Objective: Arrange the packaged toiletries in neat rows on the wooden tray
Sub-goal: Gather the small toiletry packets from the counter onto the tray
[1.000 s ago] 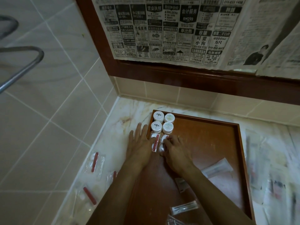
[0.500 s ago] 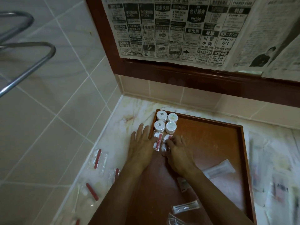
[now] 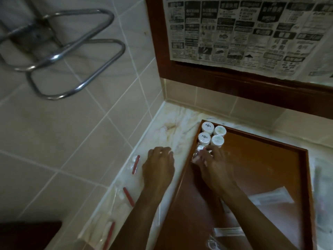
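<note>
Head view: right hand [image 3: 213, 164], fingers spread, presses packets [image 3: 198, 152] just near of four jars [image 3: 212, 135] in the tray's [image 3: 304, 177] far-left corner; left hand [image 3: 158, 167], fingers curled, rests on the desk [image 3: 180, 123] beside a red-stick packet [image 3: 135, 164].

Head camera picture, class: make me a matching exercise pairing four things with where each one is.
Things:
1. white-lidded jars
2. left hand
3. right hand
4. newspaper

Places:
A. on the wall above the counter
B. far left corner of the wooden tray
C. on the marble counter, left of the tray
D. inside the tray, just below the jars

Pairs: 1-B, 2-C, 3-D, 4-A
</note>
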